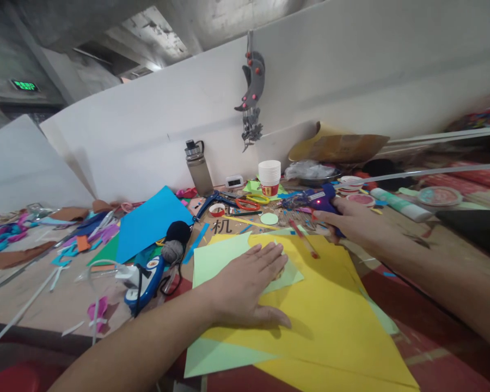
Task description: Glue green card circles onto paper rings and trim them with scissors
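My left hand (249, 283) lies flat with its fingers stretched out, pressing on a pale green sheet (216, 261) and the large yellow sheet (322, 310) beneath it. At the right, my right hand (347, 220) is closed round the handle of a dark blue glue gun (324, 198) with a small red light lit. Its nozzle points left over the littered tabletop; part of the handle is hidden by the fingers. A red pencil-like stick (305, 240) rests on the top edge of the yellow sheet, between my two hands.
Behind the sheets are orange-handled scissors (247, 204), stacked paper cups (269, 174) and a grey bottle (199, 173). To the left lie blue paper (153, 226), a blue corded device (146, 280) and dark yarn balls (177, 233). A white-green tube (400, 204) lies at the right.
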`<state>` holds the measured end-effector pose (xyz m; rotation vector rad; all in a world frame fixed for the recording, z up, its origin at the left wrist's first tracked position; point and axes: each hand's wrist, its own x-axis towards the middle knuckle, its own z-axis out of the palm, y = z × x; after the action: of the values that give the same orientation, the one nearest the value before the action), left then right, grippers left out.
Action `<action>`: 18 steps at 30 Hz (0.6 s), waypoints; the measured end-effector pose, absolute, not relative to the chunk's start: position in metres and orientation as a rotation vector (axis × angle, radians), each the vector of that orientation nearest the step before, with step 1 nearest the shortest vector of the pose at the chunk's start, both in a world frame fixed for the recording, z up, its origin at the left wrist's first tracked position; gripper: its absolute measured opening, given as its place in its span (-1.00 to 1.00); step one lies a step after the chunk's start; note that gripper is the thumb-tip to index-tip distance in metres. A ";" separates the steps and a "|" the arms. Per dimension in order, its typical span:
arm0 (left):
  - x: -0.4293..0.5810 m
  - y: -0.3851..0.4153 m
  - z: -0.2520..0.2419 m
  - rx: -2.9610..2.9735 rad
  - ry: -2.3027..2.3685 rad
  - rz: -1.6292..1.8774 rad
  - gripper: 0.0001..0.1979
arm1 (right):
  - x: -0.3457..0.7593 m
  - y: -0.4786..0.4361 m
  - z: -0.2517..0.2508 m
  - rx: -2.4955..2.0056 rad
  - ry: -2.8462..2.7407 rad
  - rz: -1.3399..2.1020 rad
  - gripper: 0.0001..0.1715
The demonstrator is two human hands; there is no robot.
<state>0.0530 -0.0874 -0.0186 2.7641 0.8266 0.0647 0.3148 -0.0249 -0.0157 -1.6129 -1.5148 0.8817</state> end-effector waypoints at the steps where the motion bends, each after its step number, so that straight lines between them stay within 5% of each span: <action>1: 0.053 -0.088 -0.018 2.769 0.835 0.084 0.05 | 0.314 -0.025 -0.015 -1.613 -1.510 0.883 -0.82; 18: 0.053 -0.087 -0.020 2.743 0.792 0.097 0.04 | 0.310 -0.029 -0.012 -1.639 -1.497 0.861 -0.77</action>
<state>0.0528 -0.0872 -0.0200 2.7435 0.7923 0.0974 0.3102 -0.0290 -0.0119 -1.6389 -1.4965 0.8614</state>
